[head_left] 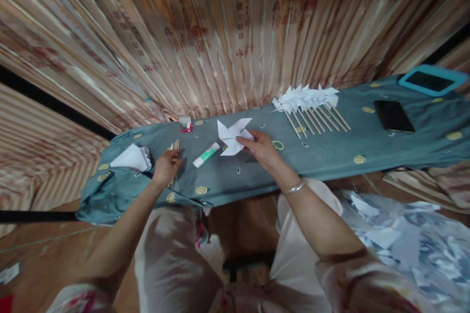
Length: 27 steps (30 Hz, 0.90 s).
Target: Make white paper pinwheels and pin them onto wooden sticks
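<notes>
Clearly, we have a featherweight in our right hand (265,149): a white four-bladed pinwheel of folded paper (230,132), held over the middle of the grey-green cloth-covered table (222,186). Our right thumb and fingers are closed to a thin pinch, the thumb near the hub, with the fingers mostly hidden behind the paper. We judge the paper light, dry and fairly stiff along its folds but weak at the blade tips, so it should crease under a hard squeeze (the sharp corners would bend first). The hub, where layers seem to overlap, looks the safest hold; we would leave the free blades on the left alone.

On the left, our left hand (166,166) has its fingers curled down over a small bundle of slim tan wooden sticks (176,145); we cannot make out whether any is gripped. These should feel light, rigid and apt to roll, best taken near the middle. A white-and-green glue stick (206,155) lies between both hands, touching neither.
</notes>
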Tool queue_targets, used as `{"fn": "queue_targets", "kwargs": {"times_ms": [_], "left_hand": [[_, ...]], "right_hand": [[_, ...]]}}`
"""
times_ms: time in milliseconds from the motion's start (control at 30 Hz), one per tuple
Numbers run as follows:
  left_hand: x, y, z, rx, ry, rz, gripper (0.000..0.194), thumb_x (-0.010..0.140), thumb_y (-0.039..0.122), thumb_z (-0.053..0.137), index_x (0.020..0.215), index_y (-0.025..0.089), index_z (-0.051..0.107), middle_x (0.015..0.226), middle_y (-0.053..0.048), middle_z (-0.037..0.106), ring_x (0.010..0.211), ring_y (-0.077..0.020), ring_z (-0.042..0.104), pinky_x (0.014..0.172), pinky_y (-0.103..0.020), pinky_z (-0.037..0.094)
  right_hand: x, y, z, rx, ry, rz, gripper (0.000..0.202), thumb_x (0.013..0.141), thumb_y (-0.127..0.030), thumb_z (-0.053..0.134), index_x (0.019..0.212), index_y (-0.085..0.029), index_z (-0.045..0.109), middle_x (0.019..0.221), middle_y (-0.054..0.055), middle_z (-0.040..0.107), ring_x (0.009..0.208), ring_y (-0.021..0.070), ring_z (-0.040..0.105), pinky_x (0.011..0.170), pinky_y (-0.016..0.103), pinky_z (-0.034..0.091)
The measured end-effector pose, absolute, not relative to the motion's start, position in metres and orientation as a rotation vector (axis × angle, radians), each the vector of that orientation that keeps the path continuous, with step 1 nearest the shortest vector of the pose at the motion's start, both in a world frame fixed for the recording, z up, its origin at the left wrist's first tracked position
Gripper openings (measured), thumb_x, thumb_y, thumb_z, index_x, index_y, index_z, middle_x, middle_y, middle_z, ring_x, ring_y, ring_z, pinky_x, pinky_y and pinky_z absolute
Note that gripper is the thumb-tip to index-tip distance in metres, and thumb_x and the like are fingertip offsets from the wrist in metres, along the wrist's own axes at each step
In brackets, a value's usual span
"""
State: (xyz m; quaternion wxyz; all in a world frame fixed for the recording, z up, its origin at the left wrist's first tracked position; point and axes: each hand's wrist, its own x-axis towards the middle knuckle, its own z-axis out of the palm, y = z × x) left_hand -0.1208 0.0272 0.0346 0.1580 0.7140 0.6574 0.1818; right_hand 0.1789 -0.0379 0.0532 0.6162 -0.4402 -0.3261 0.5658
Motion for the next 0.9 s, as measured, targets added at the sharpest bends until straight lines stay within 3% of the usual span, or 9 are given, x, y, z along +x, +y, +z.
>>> {"fn": "queue_targets", "kwargs": {"times_ms": [167, 500, 633, 733, 833, 900], "left_hand": [[-0.126, 0.052, 0.028, 2.204, 1.9, 0.301, 0.04, 0.073, 0.019, 0.056, 0.11, 0.009, 0.067, 0.125, -0.022, 0.065, 0.108, -0.0338, 0.067, 0.097, -0.039, 0.048], [-0.13, 0.078, 0.014, 2.257, 1.935, 0.173, 0.033, 0.072, 0.024, 0.053, 0.1, 0.014, 0.069, 0.101, -0.014, 0.075, 0.098, -0.0303, 0.07, 0.085, -0.033, 0.05], [-0.129, 0.082, 0.013, 2.148, 1.969, 0.263, 0.03, 0.071, 0.027, 0.055, 0.094, 0.017, 0.071, 0.091, -0.008, 0.077, 0.089, -0.0271, 0.071, 0.077, -0.029, 0.051], [-0.122, 0.068, 0.018, 1.891, 1.908, 0.538, 0.031, 0.071, 0.029, 0.055, 0.092, 0.015, 0.072, 0.078, -0.005, 0.075, 0.072, -0.0215, 0.068, 0.066, -0.026, 0.05], [-0.102, 0.032, 0.028, 1.617, 1.598, 0.909, 0.026, 0.064, 0.032, 0.067, 0.084, 0.017, 0.075, 0.072, -0.002, 0.072, 0.065, -0.0172, 0.061, 0.062, -0.025, 0.048], [-0.08, 0.001, 0.031, 1.438, 1.389, 0.939, 0.027, 0.061, 0.037, 0.076, 0.08, 0.018, 0.076, 0.066, -0.001, 0.07, 0.06, -0.015, 0.058, 0.059, -0.024, 0.047]], "right_hand": [[0.184, -0.032, 0.049, -1.018, -0.76, 1.263, 0.036, 0.048, -0.04, 0.09, 0.07, -0.018, 0.072, 0.066, -0.002, 0.07, 0.064, 0.0137, 0.061, 0.066, 0.028, 0.049], [0.181, -0.025, 0.046, -1.017, -0.779, 1.314, 0.034, 0.053, -0.042, 0.088, 0.075, -0.019, 0.075, 0.071, -0.001, 0.073, 0.067, 0.0148, 0.064, 0.068, 0.029, 0.05], [0.18, -0.026, 0.047, -1.001, -0.754, 1.323, 0.034, 0.052, -0.041, 0.089, 0.075, -0.019, 0.076, 0.072, -0.002, 0.074, 0.067, 0.0141, 0.064, 0.068, 0.029, 0.05], [0.18, -0.027, 0.047, -1.005, -0.738, 1.329, 0.035, 0.051, -0.041, 0.09, 0.074, -0.019, 0.075, 0.069, -0.003, 0.072, 0.065, 0.0132, 0.062, 0.066, 0.028, 0.05], [0.183, -0.029, 0.043, -1.032, -0.725, 1.334, 0.036, 0.049, -0.041, 0.091, 0.073, -0.02, 0.075, 0.069, -0.003, 0.072, 0.063, 0.0121, 0.061, 0.064, 0.026, 0.049], [0.186, -0.032, 0.039, -1.047, -0.739, 1.323, 0.035, 0.05, -0.041, 0.092, 0.073, -0.02, 0.075, 0.068, -0.004, 0.071, 0.062, 0.0112, 0.059, 0.063, 0.025, 0.047]]}}
